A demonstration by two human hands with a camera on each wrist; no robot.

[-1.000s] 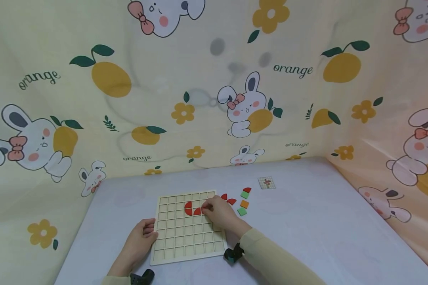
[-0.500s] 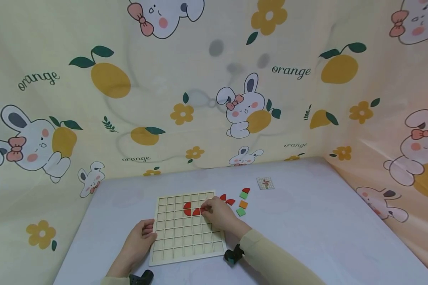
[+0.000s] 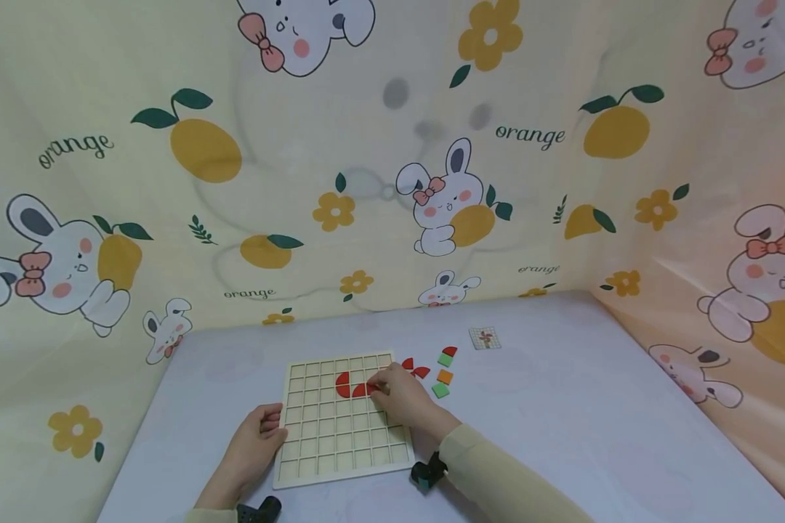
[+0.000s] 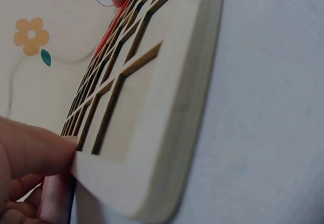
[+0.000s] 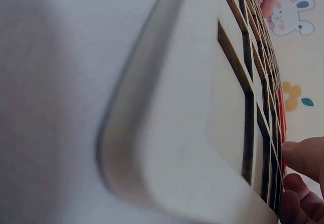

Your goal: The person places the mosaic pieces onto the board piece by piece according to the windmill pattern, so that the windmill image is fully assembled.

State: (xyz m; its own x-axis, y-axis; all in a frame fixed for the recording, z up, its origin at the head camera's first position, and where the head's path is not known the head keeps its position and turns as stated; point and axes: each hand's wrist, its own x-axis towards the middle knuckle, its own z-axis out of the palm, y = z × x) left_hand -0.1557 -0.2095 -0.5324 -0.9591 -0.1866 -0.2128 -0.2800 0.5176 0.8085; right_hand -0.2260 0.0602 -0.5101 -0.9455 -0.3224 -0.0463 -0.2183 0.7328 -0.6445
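A pale wooden grid board [image 3: 336, 439] lies on the table before me. My left hand [image 3: 251, 439] grips its left edge, thumb on the rim and the other fingers curled at the side. Red quarter-circle pieces [image 3: 343, 385] sit in cells in the upper middle of the board. My right hand [image 3: 402, 396] reaches over the board's right side and pinches a red piece [image 3: 371, 388] down at the grid, mostly covered by thumb and fingertips. In the right wrist view, the thumb [image 5: 301, 155] meets a thin red edge on the board.
Right of the board lie loose red pieces [image 3: 421, 372], a red quarter [image 3: 449, 351] beside a green piece [image 3: 445, 359], an orange square [image 3: 445, 377] and another green piece [image 3: 440, 391]. A small pattern card [image 3: 485, 338] lies farther back. Printed cloth walls [image 3: 288, 181] enclose the table.
The head view shifts slightly. Both hands stay in place, the right fingertips still at the same red piece on the board.
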